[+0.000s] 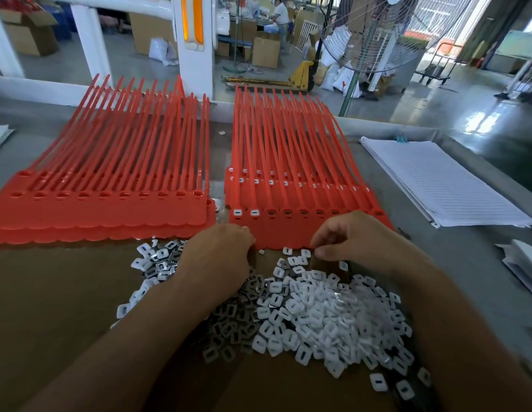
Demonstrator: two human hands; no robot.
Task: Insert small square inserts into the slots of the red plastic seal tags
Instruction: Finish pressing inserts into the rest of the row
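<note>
Two stacks of red seal tags lie side by side on the table: a left stack (104, 209) with empty slots, and a right stack (291, 224) whose top strip has white inserts in its two leftmost slots. A heap of small white square inserts (315, 316) covers the brown cardboard in front. My left hand (220, 260) rests knuckles up at the heap's far edge, fingers curled under; what they hold is hidden. My right hand (351, 236) hovers over the front edge of the right stack, thumb and fingers curled close together above loose inserts.
A stack of lined white sheets (449, 185) lies at the right. More white paper (523, 263) sits at the right edge. A large fan (377, 34) stands beyond the table. Cardboard boxes, a pallet jack and a person are far off on the factory floor.
</note>
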